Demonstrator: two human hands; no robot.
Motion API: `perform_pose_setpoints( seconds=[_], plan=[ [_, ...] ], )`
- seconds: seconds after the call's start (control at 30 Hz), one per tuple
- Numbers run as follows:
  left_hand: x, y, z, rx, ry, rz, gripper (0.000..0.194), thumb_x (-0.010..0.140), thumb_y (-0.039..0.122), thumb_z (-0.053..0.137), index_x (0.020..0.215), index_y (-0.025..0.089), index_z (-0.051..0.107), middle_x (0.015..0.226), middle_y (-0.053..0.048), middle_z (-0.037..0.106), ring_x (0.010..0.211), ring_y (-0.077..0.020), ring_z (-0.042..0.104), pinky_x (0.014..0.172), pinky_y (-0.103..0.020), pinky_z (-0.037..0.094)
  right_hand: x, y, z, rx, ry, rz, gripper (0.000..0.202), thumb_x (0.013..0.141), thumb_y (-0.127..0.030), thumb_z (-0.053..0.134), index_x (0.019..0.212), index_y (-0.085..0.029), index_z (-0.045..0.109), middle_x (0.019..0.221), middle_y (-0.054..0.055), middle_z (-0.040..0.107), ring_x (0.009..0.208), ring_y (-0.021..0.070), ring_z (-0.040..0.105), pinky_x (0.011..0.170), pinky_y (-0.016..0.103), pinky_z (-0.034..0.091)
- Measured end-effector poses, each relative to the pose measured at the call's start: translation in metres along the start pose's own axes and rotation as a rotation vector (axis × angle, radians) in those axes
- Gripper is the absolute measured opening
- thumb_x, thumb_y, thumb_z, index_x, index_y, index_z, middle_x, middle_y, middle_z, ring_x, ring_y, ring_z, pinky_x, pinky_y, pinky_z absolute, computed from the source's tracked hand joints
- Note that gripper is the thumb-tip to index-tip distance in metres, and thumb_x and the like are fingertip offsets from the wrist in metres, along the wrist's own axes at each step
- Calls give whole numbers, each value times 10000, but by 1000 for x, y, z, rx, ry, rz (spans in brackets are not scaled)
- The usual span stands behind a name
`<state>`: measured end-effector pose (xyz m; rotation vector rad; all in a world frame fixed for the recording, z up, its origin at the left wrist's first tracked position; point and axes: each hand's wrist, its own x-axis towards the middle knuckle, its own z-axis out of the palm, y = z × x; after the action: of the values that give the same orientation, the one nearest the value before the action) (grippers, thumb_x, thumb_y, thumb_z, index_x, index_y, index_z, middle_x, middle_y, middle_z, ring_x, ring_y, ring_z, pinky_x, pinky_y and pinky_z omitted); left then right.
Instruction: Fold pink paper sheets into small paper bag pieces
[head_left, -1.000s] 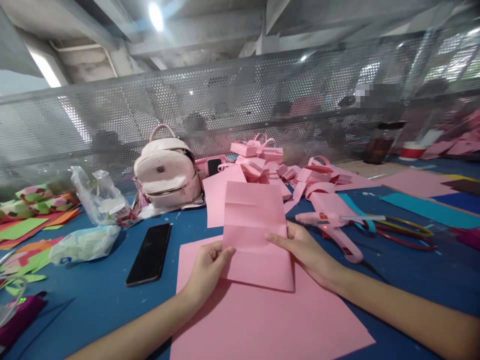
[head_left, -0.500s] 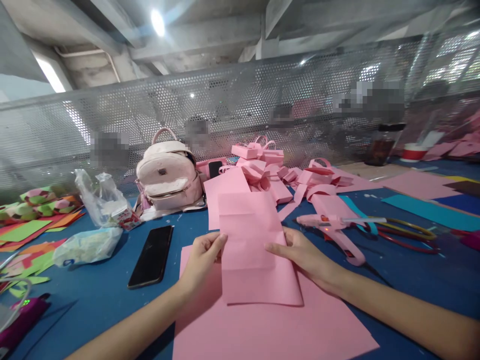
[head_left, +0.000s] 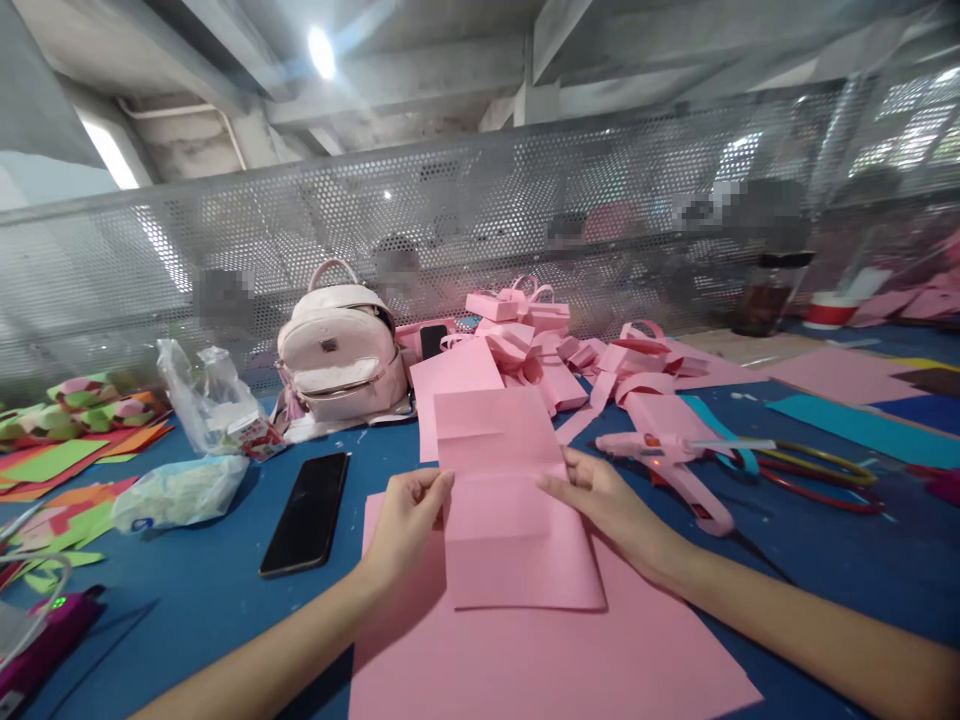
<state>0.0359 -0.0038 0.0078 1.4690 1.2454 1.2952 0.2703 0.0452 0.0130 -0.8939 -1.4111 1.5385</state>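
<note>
A creased pink paper [head_left: 510, 510] is held upright, tilted back, above a larger pink sheet [head_left: 555, 665] lying on the blue table. My left hand [head_left: 412, 505] pinches its left edge between thumb and fingers. On the right edge, my right hand [head_left: 600, 495] has its thumb over the front and its fingers behind. Horizontal creases cross the paper, and its lower right side curves as if folded over. A pink glue gun [head_left: 675, 465] with a small red light lies to the right of my right hand.
A black phone [head_left: 306, 515] lies left of the sheets. Behind are a pale backpack [head_left: 341, 350], a pile of pink paper boxes [head_left: 525, 340] and a dark jar [head_left: 769, 295]. Scissors [head_left: 817, 470] rest right, a plastic packet [head_left: 180, 492] left.
The camera view has shifted slightly. The top of the pink paper leans a little further left, and its creases show more. Both hands keep their hold.
</note>
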Motion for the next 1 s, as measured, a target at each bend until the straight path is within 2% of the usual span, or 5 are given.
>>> perform_pose_setpoints(
  seconds=[0.17,0.37,0.6,0.77,1.0],
  plan=[
    [2,-2,-4,-4,29,13,525,879,578,559,569,218,336,571,64,268,559,-106,236,529,-262,191,3,-1,-1,20,95,51,433,676,-508,848,934,-182,728,894,66,772,841,253,726,796,347,569],
    [5,-1,-6,-2,44,24,532,861,588,577,571,220,324,578,68,241,560,-105,221,525,-256,187,4,7,-5,29,211,52,418,581,-495,903,696,-170,665,664,0,683,611,146,638,618,254,522],
    [0,-2,-9,27,32,0,556,842,620,597,562,221,329,565,72,235,550,-105,216,518,-253,187,2,1,-5,35,212,16,422,593,-508,885,780,-174,705,762,43,714,713,201,668,657,303,532],
    [-11,-11,-10,35,20,-64,542,865,623,574,607,227,309,612,70,210,571,-106,175,519,-255,161,4,5,-7,29,208,20,402,552,-459,909,711,-170,680,636,-11,636,606,144,597,589,260,490],
    [-18,-17,-21,96,-19,-111,545,872,630,570,615,227,309,623,65,199,587,-111,165,527,-268,154,2,5,-4,15,89,56,369,603,-441,889,747,-163,694,650,-17,652,595,131,594,574,249,472]
  ],
)
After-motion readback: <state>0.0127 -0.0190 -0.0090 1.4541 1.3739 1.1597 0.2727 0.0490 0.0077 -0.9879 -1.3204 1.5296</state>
